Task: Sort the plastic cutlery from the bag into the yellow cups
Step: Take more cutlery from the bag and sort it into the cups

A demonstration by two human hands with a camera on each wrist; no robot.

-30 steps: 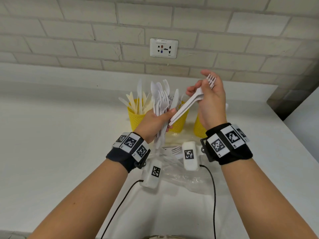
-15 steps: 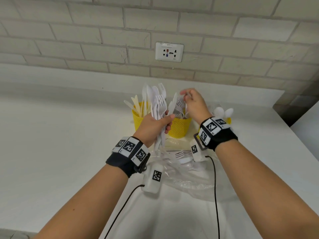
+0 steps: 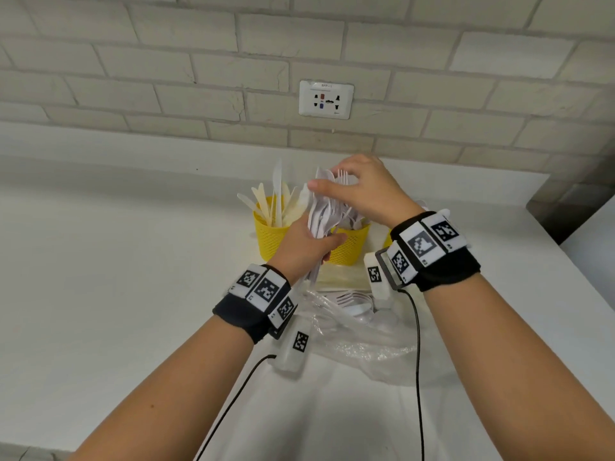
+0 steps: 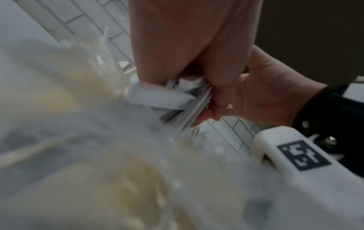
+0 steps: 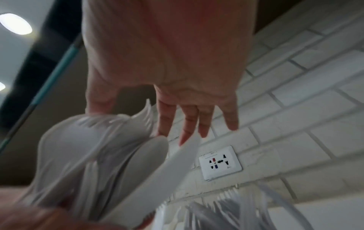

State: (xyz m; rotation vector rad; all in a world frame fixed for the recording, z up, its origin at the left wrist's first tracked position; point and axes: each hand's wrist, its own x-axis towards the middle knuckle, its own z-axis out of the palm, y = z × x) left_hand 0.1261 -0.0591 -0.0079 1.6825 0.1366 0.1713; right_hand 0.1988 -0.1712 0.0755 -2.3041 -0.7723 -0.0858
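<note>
Left hand [image 3: 301, 242]: my fingers curl round the handles of a mixed bunch [image 3: 324, 207] of white cutlery, heads up.
Right hand [image 3: 361, 189]: my fingers [image 5: 189, 123] are nearly straight and a little spread over the heads; thumb out to the left. I cannot tell whether a piece is pinched yet.
Cups: knife cup [image 3: 269, 236] sits left of my left fingers; fork cup [image 3: 349, 242] is just behind and below the bunch; the third cup is mostly hidden behind my right wrist.
Bag [image 3: 362, 337]: lies below my wrists, with forks inside.
Step, as I judge it: pick one piece from the bunch.
Method: I choose by head shape, pinch one head between thumb and forefinger, and draw it straight up.
Grip: I slacken my left fingers only enough to free that piece.
Risk: neighbouring tines may snag and drag out extras.
</note>
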